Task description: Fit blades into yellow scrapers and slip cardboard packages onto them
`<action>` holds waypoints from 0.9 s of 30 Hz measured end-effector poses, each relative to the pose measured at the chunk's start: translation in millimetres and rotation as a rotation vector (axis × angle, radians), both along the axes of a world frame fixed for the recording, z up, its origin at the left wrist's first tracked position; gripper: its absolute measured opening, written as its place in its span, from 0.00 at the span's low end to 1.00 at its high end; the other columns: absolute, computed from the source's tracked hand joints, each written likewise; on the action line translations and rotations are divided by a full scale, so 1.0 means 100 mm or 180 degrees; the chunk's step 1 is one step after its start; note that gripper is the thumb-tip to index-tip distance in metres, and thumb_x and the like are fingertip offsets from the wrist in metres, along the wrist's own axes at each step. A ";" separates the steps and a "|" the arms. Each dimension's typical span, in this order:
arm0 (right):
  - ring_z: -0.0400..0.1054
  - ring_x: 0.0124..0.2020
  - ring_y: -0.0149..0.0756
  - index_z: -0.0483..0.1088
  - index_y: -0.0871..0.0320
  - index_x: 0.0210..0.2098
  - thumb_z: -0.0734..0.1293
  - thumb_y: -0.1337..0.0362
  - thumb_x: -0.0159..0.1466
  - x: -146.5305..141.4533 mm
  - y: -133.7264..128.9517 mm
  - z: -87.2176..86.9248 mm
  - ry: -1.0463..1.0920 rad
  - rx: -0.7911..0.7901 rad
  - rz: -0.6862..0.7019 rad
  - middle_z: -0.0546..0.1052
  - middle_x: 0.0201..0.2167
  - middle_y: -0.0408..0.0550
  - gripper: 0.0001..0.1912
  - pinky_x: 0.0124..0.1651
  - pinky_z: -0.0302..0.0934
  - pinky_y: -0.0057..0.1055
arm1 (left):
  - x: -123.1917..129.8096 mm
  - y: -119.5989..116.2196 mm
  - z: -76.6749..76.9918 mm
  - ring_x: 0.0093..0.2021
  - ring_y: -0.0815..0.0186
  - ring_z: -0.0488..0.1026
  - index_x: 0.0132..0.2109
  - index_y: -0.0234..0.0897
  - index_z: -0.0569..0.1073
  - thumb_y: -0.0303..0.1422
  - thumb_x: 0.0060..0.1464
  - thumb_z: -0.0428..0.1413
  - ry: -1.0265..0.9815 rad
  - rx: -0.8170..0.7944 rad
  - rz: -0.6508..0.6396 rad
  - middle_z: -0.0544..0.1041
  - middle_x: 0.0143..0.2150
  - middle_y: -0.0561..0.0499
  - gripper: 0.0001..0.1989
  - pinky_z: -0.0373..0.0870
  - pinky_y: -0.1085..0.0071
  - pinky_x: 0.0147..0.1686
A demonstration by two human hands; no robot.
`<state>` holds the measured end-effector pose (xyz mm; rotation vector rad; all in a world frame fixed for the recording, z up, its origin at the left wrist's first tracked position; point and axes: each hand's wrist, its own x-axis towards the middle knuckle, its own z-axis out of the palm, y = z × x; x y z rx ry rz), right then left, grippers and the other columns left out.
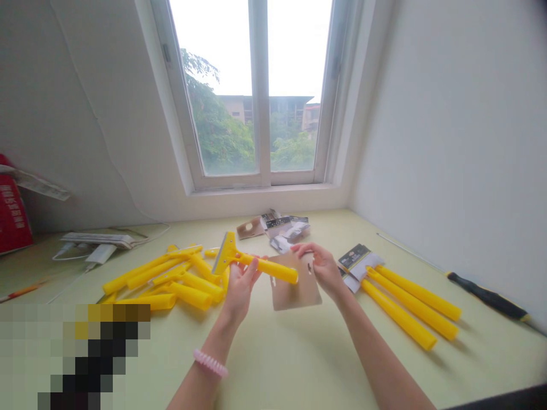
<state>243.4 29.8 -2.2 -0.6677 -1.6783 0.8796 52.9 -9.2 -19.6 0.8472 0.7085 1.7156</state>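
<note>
My left hand [240, 287] grips the handle of a yellow plastic scraper [267, 266], whose wide blade head points up and to the left. My right hand [321, 269] pinches the top edge of a tan card backing [297, 287] with a hole near its top. The scraper's handle end lies across the card's upper part, and the two hands are a short way apart. A coiled pink hair-tie bracelet [209, 363] circles my left wrist.
A heap of yellow scrapers [171, 279] lies to the left, and several yellow handles [410, 302] with packaging cards lie to the right. Torn packaging [277, 228] sits against the wall. A black-handled screwdriver [487, 296], white cables [96, 245] and a red box [12, 216] are also there.
</note>
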 end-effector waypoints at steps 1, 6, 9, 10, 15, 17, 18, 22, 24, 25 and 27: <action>0.65 0.46 0.41 0.66 0.57 0.28 0.63 0.63 0.54 -0.02 0.00 -0.01 0.0019 -0.0025 -0.0036 0.73 0.38 0.50 0.04 0.46 0.59 0.37 | 0.02 0.00 -0.01 0.45 0.61 0.72 0.40 0.38 0.61 0.32 0.46 0.58 0.0048 0.0015 0.0054 0.72 0.37 0.54 0.15 0.65 0.60 0.48; 0.65 0.45 0.42 0.62 0.56 0.30 0.61 0.61 0.54 -0.17 0.00 -0.13 0.0463 -0.0194 -0.0825 0.71 0.41 0.52 0.06 0.43 0.60 0.36 | 0.13 0.01 -0.10 0.46 0.63 0.71 0.42 0.39 0.61 0.36 0.46 0.58 0.0343 -0.0023 0.0607 0.74 0.40 0.49 0.18 0.60 0.61 0.52; 0.64 0.46 0.41 0.60 0.55 0.33 0.60 0.61 0.55 -0.26 -0.01 -0.22 0.0876 -0.0462 -0.0853 0.68 0.47 0.53 0.07 0.42 0.61 0.35 | 0.19 0.01 -0.15 0.52 0.64 0.66 0.44 0.43 0.60 0.39 0.48 0.56 0.0221 -0.0274 0.0555 0.71 0.47 0.49 0.17 0.59 0.62 0.52; 0.64 0.46 0.41 0.60 0.55 0.34 0.60 0.61 0.56 -0.28 -0.01 -0.25 0.0956 -0.0564 -0.0798 0.68 0.48 0.52 0.07 0.42 0.61 0.35 | 0.20 0.00 -0.16 0.53 0.64 0.65 0.43 0.44 0.60 0.40 0.48 0.56 0.0159 -0.0391 0.0467 0.70 0.48 0.49 0.17 0.59 0.61 0.52; 0.65 0.47 0.41 0.60 0.55 0.33 0.60 0.63 0.56 -0.29 -0.04 -0.25 0.0923 -0.0545 -0.0578 0.69 0.48 0.53 0.05 0.43 0.61 0.36 | 0.22 -0.01 -0.14 0.50 0.62 0.67 0.40 0.42 0.63 0.42 0.45 0.57 0.0174 -0.0672 0.0102 0.70 0.44 0.49 0.17 0.62 0.62 0.48; 0.65 0.47 0.42 0.62 0.56 0.33 0.61 0.63 0.56 -0.27 -0.07 -0.22 0.0649 -0.0349 -0.0501 0.69 0.47 0.52 0.05 0.43 0.61 0.36 | 0.22 -0.02 -0.13 0.46 0.62 0.69 0.40 0.41 0.66 0.43 0.44 0.57 0.0415 -0.0721 0.0091 0.71 0.42 0.49 0.17 0.63 0.63 0.45; 0.65 0.48 0.42 0.62 0.56 0.33 0.61 0.63 0.56 -0.26 -0.08 -0.20 0.0495 -0.0232 -0.0461 0.69 0.47 0.52 0.05 0.44 0.61 0.36 | 0.21 -0.03 -0.12 0.45 0.62 0.69 0.39 0.40 0.67 0.42 0.44 0.57 0.0569 -0.0681 0.0081 0.71 0.41 0.49 0.16 0.63 0.64 0.45; 0.67 0.44 0.40 0.60 0.53 0.46 0.64 0.59 0.55 -0.26 -0.11 -0.15 0.0010 -0.0144 -0.0530 0.65 0.52 0.51 0.19 0.44 0.62 0.36 | 0.19 -0.04 -0.12 0.41 0.63 0.70 0.38 0.38 0.70 0.39 0.43 0.59 0.0823 -0.0268 -0.0002 0.73 0.39 0.49 0.15 0.62 0.67 0.45; 0.69 0.39 0.38 0.59 0.53 0.49 0.65 0.55 0.54 -0.26 -0.11 -0.14 -0.0311 -0.0513 -0.0441 0.69 0.47 0.51 0.24 0.40 0.63 0.35 | 0.18 -0.04 -0.13 0.42 0.62 0.71 0.40 0.38 0.70 0.38 0.44 0.59 0.0842 -0.0229 0.0020 0.74 0.40 0.48 0.16 0.62 0.66 0.45; 0.69 0.36 0.38 0.61 0.55 0.47 0.64 0.53 0.55 -0.24 -0.10 -0.13 -0.0497 -0.0751 -0.0231 0.71 0.42 0.50 0.23 0.38 0.63 0.34 | 0.17 -0.03 -0.14 0.42 0.62 0.71 0.42 0.38 0.70 0.38 0.44 0.59 0.0854 -0.0254 0.0039 0.74 0.41 0.48 0.17 0.63 0.66 0.45; 0.68 0.32 0.36 0.66 0.57 0.41 0.61 0.49 0.57 -0.21 -0.10 -0.12 -0.0789 -0.1155 0.0439 0.73 0.33 0.47 0.20 0.34 0.62 0.31 | 0.16 -0.03 -0.14 0.44 0.61 0.70 0.45 0.38 0.70 0.38 0.43 0.59 0.0875 -0.0313 -0.0029 0.74 0.43 0.47 0.20 0.62 0.65 0.46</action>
